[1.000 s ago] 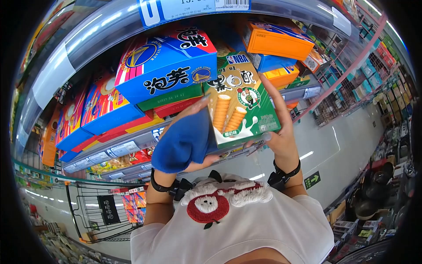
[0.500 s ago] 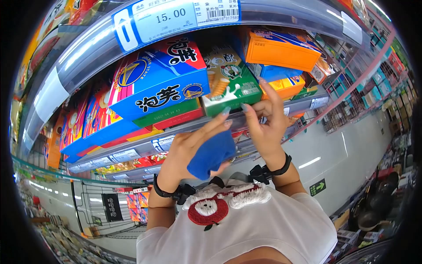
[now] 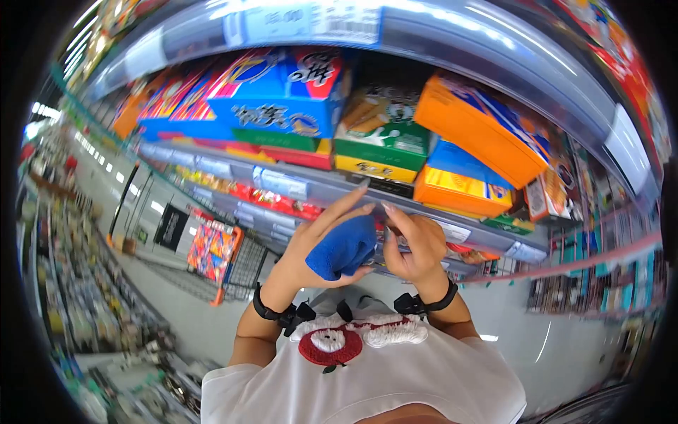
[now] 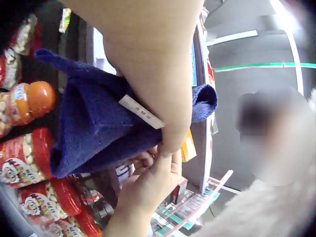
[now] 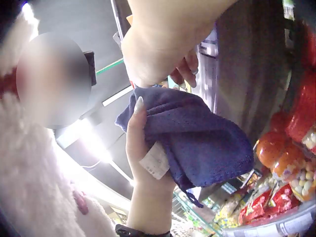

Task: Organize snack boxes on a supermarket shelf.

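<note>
My left hand (image 3: 311,254) holds a bunched blue cloth (image 3: 342,247), thumb below it and fingers along its upper side. A small white label (image 4: 141,112) hangs on the cloth in the left wrist view. Close to the cloth's right side is my right hand (image 3: 417,247), its fingers loosely bent; in the right wrist view its fingers (image 5: 185,71) show no box between them. Beyond both hands, a green box of rolled wafers (image 3: 381,145) lies on a yellow box (image 3: 374,169) on the shelf.
Blue puff boxes (image 3: 275,106) stand stacked left of the green one. An orange box (image 3: 480,127) lies askew to the right, over blue and yellow boxes. A price rail (image 3: 304,25) runs above. A shopping cart (image 3: 240,261) stands at the lower left. Red-lidded jars (image 4: 29,158) sit lower down.
The green wafer box went from both hands back onto the shelf, and the hands let go of it. They then drew back and came together at the cloth. The head view has turned.
</note>
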A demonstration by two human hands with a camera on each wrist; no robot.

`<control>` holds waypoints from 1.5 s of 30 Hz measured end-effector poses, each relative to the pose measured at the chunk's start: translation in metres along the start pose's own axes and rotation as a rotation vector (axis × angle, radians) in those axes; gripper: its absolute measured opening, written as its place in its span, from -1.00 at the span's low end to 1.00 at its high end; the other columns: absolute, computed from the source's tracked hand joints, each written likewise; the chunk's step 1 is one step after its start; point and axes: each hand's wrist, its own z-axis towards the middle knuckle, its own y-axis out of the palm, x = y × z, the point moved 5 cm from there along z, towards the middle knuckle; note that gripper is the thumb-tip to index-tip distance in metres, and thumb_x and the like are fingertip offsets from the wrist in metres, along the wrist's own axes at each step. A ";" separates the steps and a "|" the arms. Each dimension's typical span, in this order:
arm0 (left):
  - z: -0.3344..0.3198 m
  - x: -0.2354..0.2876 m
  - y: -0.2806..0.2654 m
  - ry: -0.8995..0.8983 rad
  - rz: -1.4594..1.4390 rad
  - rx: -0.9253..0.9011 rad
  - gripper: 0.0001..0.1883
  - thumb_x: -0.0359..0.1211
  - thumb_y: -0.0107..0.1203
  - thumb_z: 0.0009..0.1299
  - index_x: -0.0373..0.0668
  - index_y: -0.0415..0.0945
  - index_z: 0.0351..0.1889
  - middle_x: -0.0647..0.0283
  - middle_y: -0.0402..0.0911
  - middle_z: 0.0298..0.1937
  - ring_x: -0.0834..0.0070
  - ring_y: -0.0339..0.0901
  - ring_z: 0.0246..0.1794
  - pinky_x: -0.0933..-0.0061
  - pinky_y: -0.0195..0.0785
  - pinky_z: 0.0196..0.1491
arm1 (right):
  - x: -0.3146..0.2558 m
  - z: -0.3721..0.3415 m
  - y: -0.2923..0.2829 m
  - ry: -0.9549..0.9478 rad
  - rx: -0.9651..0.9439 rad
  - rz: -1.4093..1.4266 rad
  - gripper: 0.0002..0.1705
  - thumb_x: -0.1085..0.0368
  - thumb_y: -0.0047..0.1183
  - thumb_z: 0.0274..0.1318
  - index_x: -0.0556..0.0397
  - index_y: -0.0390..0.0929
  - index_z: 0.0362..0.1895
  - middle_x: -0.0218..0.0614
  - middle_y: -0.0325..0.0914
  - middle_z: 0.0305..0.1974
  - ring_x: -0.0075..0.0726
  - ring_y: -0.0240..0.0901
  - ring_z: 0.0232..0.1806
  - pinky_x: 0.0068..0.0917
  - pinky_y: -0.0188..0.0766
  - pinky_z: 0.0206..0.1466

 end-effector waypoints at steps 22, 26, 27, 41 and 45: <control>-0.480 -0.121 -0.087 -1.126 -0.416 1.135 -0.66 -0.36 0.19 0.17 -0.30 0.43 -0.14 0.27 0.55 -0.27 0.52 0.50 -0.26 0.50 0.37 -0.15 | -0.193 -0.196 0.366 -0.191 -1.112 0.483 -0.71 0.25 0.03 -0.05 -0.01 0.50 -0.17 -0.20 0.53 -0.37 -0.07 0.48 -0.35 -0.22 0.41 -0.30; -0.538 -0.130 -0.103 -1.300 -0.382 1.189 -0.77 -0.30 0.20 0.16 -0.24 0.49 -0.32 0.33 0.55 -0.44 0.55 0.49 -0.44 0.53 0.37 -0.32 | -0.225 -0.221 0.411 -0.266 -1.198 0.453 -0.69 0.23 0.03 -0.04 0.03 0.50 -0.15 -0.14 0.52 -0.26 -0.03 0.42 -0.18 -0.20 0.37 -0.14; -0.548 -0.134 -0.107 -1.365 -0.288 1.127 -0.77 -0.30 0.21 0.15 -0.24 0.49 -0.33 0.32 0.55 -0.44 0.55 0.49 -0.45 0.52 0.36 -0.34 | -0.228 -0.228 0.418 -0.252 -1.212 0.468 -0.69 0.23 0.03 -0.04 0.03 0.50 -0.16 -0.14 0.52 -0.25 -0.03 0.41 -0.15 -0.21 0.36 -0.11; -0.546 -0.241 -0.169 -1.214 -0.479 1.286 -0.76 -0.27 0.17 0.19 -0.24 0.50 -0.29 0.33 0.54 -0.43 0.59 0.47 -0.42 0.54 0.35 -0.34 | -0.174 -0.253 0.583 0.861 -1.342 0.986 -0.77 0.30 -0.06 0.13 0.11 0.50 -0.15 -0.27 0.56 -0.35 -0.47 0.51 -0.34 -0.55 0.43 -0.29; -0.540 -0.295 -0.183 -1.211 -0.730 1.519 -0.75 -0.35 0.11 0.23 -0.22 0.45 -0.16 0.32 0.54 -0.30 0.54 0.50 -0.30 0.51 0.36 -0.21 | -0.155 -0.270 0.655 1.202 -1.533 0.862 -0.76 0.24 -0.10 0.16 0.07 0.51 -0.16 -0.31 0.54 -0.39 -0.47 0.49 -0.38 -0.61 0.40 -0.35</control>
